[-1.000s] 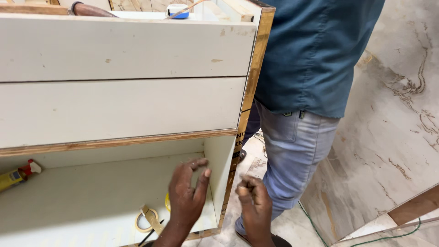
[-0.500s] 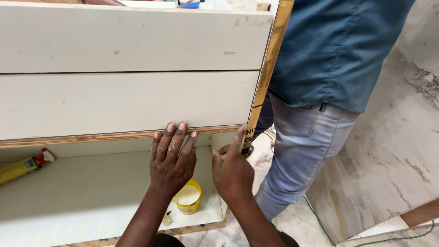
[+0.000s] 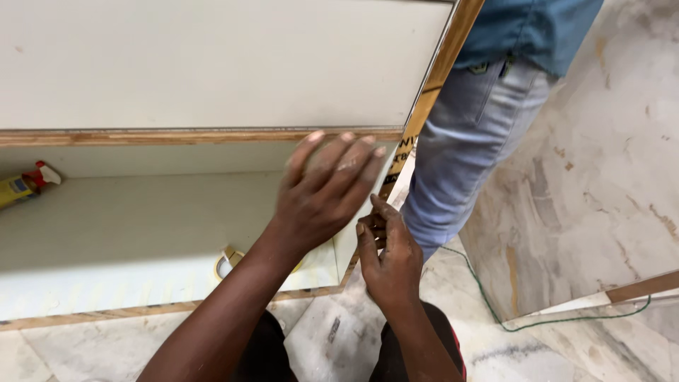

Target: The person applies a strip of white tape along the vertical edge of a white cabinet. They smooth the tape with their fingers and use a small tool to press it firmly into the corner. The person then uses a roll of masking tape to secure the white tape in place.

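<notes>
A white laminated cabinet with a plywood edge (image 3: 435, 81) stands in front of me, its lower compartment open. My left hand (image 3: 322, 191) is raised in front of that opening, fingers spread, just under the bottom edge of the drawer front (image 3: 212, 71), holding nothing. My right hand (image 3: 387, 255) is lower, near the cabinet's right side panel, with its fingers curled together; I cannot tell if something small is pinched in them. A roll of tape (image 3: 228, 260) lies on the cabinet floor, partly hidden by my left forearm.
Another person in a blue shirt and light jeans (image 3: 470, 155) stands right beside the cabinet. A yellow spray bottle with a red nozzle (image 3: 27, 185) lies at the compartment's left. A green cord (image 3: 495, 311) runs across the marble floor; a board (image 3: 640, 288) lies at the right.
The view has dropped closer to the cabinet. My left hand came off the drawer front's lower edge and spread open; my right hand moved down from the side panel's edge.
</notes>
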